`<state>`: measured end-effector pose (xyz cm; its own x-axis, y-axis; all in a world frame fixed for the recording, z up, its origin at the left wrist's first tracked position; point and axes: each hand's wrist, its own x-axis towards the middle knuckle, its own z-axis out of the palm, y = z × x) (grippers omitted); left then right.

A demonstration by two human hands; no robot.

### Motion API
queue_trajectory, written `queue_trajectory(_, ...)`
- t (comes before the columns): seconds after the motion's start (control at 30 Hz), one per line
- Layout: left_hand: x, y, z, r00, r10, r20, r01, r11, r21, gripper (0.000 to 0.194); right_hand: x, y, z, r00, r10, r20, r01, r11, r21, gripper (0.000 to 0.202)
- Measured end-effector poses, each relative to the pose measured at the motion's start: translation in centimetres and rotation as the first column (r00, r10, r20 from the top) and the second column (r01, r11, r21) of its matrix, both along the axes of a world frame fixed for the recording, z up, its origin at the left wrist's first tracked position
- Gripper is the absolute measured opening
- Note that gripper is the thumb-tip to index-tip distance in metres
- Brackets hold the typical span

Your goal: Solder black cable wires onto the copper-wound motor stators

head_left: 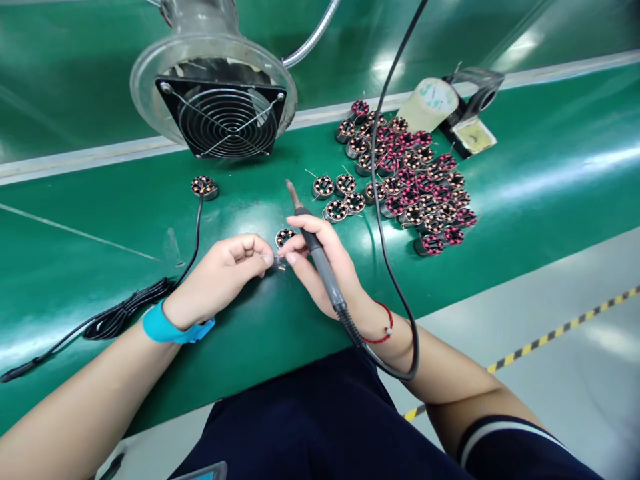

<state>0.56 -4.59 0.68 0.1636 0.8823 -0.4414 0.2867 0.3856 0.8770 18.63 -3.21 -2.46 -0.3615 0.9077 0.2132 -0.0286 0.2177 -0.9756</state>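
A soldering iron [324,267] rests in my right hand [325,263], its tip pointing up and away over the green bench. The thumb and fingertips of that hand come close to my left hand [235,263]. My left fingers are pinched together on something small and clear with a thin bright end, too small to name. Just beyond the fingertips sits a round motor stator [285,237] with copper windings, partly hidden by my right fingers. Another stator [205,187], with a black cable attached, stands farther left.
Many copper and pink-red stators [410,180] stand grouped at right. A black fan [230,120] in a duct hood hangs at the back. A tape roll [431,103] and iron stand [470,113] lie behind. Coiled black cable [127,308] lies left; the iron's cord [383,220] loops across the bench.
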Motion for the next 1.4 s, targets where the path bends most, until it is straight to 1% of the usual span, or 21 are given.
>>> queue_trajectory(0.07,0.0,0.5,-0.1,0.995,0.044,-0.091,-0.038,0.997,0.064,0.014,0.5,-0.1,0.3,0.998,-0.036,0.055,0.039,0.998,-0.054,0.036)
queue_trajectory(0.13,0.1,1.1,-0.3,0.984,0.074,-0.162,-0.057,0.993,0.105,0.013,1.2,-0.3,0.6,0.991,-0.072,0.113,0.078,0.996,-0.052,0.038)
queue_trajectory(0.2,0.1,1.5,-0.4,0.974,0.089,-0.208,-0.062,0.989,0.131,0.012,1.9,-0.7,0.7,0.975,-0.137,0.176,0.128,0.99,0.063,0.037)
queue_trajectory(0.3,0.1,1.8,-0.6,0.963,0.101,-0.252,-0.062,0.985,0.159,0.012,2.8,-1.4,0.5,0.947,-0.251,0.2,0.189,0.939,0.286,0.027)
queue_trajectory(0.37,0.1,1.9,-0.7,0.959,0.099,-0.265,-0.055,0.984,0.168,0.011,3.0,-1.7,0.1,0.944,-0.288,0.159,0.218,0.91,0.353,0.025)
queue_trajectory(0.43,0.1,1.9,-0.7,0.959,0.097,-0.266,-0.053,0.984,0.17,0.011,3.1,-2.0,-0.3,0.945,-0.312,0.098,0.255,0.891,0.375,0.025)
queue_trajectory(0.5,0.1,2.0,-0.7,0.959,0.103,-0.263,-0.064,0.986,0.154,0.011,3.0,-2.2,-0.6,0.941,-0.333,0.06,0.287,0.879,0.379,0.025)
queue_trajectory(0.57,0.1,2.0,-0.7,0.959,0.118,-0.256,-0.085,0.987,0.136,0.011,3.0,-2.3,-0.8,0.933,-0.353,0.064,0.306,0.876,0.372,0.023)
queue_trajectory(0.67,0.0,2.0,-0.8,0.96,0.136,-0.245,-0.106,0.986,0.13,0.012,3.1,-2.4,-0.9,0.926,-0.363,0.104,0.304,0.88,0.365,0.022)
queue_trajectory(0.87,-0.2,1.9,-1.2,0.966,0.143,-0.216,-0.111,0.982,0.151,0.011,3.1,-2.5,-0.8,0.919,-0.361,0.156,0.288,0.888,0.36,0.022)
queue_trajectory(0.97,-0.2,1.9,-1.2,0.97,0.143,-0.196,-0.112,0.981,0.16,0.011,3.1,-2.6,-0.9,0.932,-0.328,0.156,0.259,0.901,0.349,0.02)
queue_trajectory(1.03,-0.2,1.9,-1.2,0.971,0.147,-0.188,-0.116,0.979,0.168,0.011,3.1,-2.6,-0.9,0.932,-0.33,0.148,0.264,0.901,0.344,0.021)
queue_trajectory(1.17,-0.2,1.9,-1.3,0.968,0.166,-0.19,-0.132,0.975,0.178,0.009,3.2,-2.7,-1.0,0.91,-0.38,0.168,0.311,0.891,0.332,0.023)
queue_trajectory(1.4,-0.2,2.0,-1.3,0.958,0.178,-0.225,-0.142,0.976,0.164,0.01,3.2,-2.8,-1.0,0.921,-0.347,0.179,0.28,0.907,0.315,0.022)
